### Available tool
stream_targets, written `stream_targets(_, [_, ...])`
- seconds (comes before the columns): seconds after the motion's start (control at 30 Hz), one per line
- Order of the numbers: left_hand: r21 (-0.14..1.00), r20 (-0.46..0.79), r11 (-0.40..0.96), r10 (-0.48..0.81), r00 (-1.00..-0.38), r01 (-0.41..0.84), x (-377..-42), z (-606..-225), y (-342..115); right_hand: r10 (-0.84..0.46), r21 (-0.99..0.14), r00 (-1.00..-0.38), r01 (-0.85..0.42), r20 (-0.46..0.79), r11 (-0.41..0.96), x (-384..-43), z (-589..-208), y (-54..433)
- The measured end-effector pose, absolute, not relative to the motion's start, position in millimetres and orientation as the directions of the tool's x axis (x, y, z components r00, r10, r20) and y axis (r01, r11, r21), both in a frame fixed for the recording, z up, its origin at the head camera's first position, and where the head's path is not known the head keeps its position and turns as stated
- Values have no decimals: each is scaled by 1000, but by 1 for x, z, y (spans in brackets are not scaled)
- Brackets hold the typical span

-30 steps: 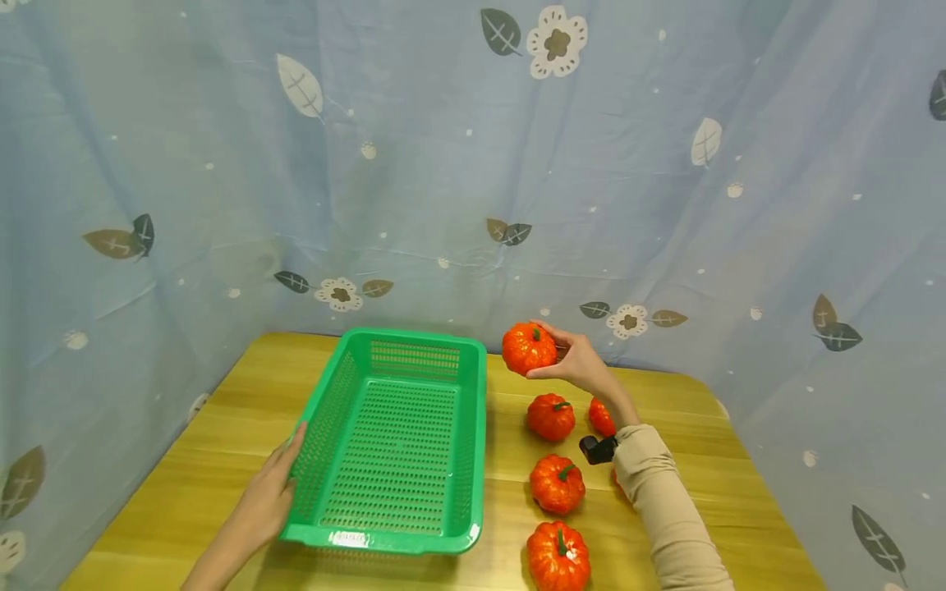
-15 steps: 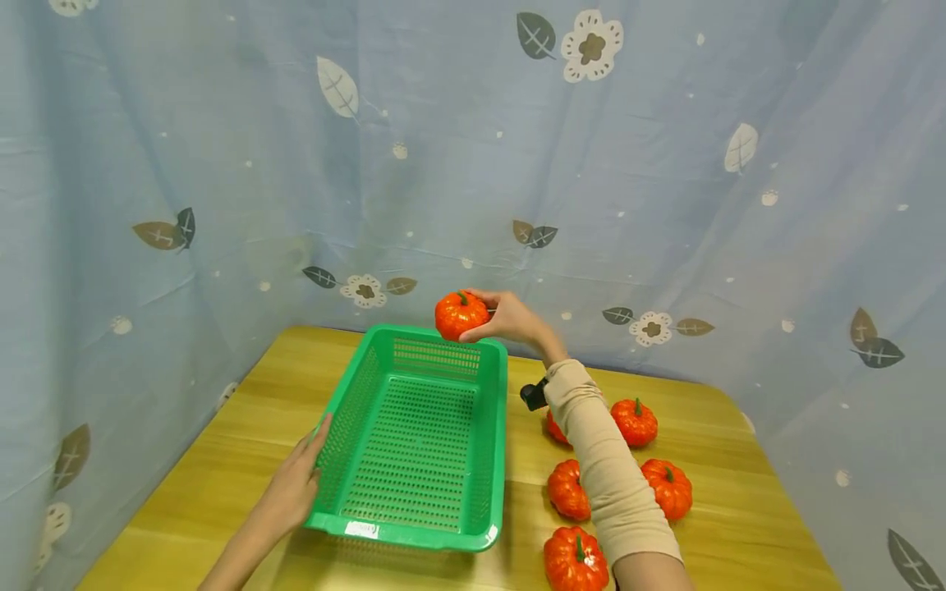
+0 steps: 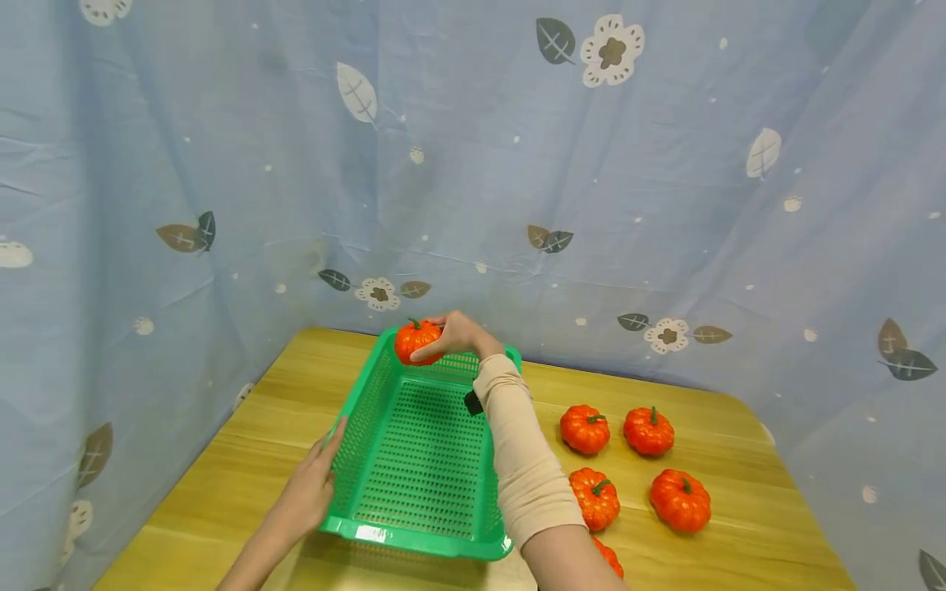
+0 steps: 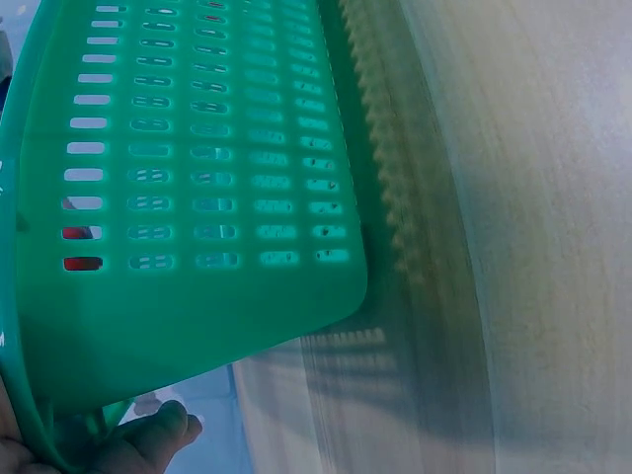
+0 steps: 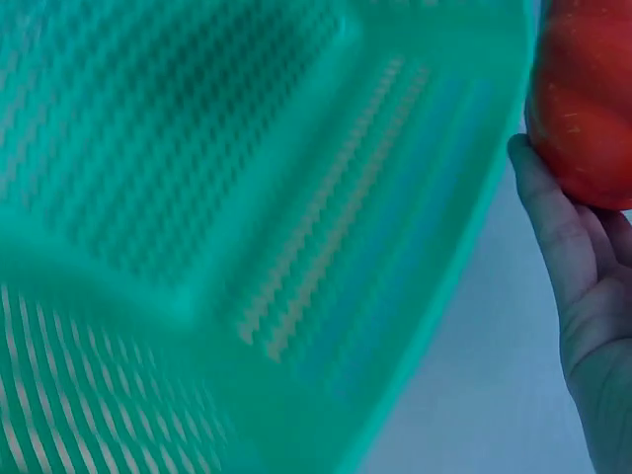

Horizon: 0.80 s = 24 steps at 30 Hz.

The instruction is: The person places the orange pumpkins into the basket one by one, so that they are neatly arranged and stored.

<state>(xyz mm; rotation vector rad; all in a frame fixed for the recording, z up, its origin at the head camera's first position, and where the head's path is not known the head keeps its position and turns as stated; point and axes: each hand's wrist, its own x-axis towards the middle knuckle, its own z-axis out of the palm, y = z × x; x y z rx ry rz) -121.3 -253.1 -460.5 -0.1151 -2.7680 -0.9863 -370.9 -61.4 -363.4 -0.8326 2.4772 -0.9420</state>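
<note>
A shiny orange-red pumpkin with a green stem is held by my right hand over the far left corner of a green plastic basket. The right wrist view has the pumpkin at its upper right, fingers against its side, near the basket's rim. My left hand grips the basket's left rim; the left wrist view catches its fingertips curled at that rim. The basket's slotted floor shows no pumpkins in the part I see. My right forearm hides some of the basket's right side.
Several more pumpkins stand on the wooden table right of the basket, among them a far one and a nearer one. My right sleeve partly covers two others. A pale blue patterned curtain hangs behind and beside the table.
My right hand has carried the pumpkin leftward from the table's right side to over the basket, and lowered it slightly lately. The left hand stays on the rim. The head view has turned right.
</note>
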Motion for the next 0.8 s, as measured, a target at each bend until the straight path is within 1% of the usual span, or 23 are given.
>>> stream_targets(0.2, [620,218,770,16,-976,151,-123,-460,-250,-583,-644,-790,-347,-192,682,-361,-393,-79])
stream_targets(0.43, [628,212,767,-6,-977,132,-118,-460,-255,-544,-460,-784,-381,-299,802,-348,-431,-96])
stream_targets(0.57, [634,200,764,-7,-980,124,-118,-460,-255,-495,-467,-806,-319,-325,825,-345,-444,-101])
stream_targets(0.8, [650,177,753,-19,-984,102,-118,-458,-256,-500,-477,-818,-332,-284,814,-345,-455,-105])
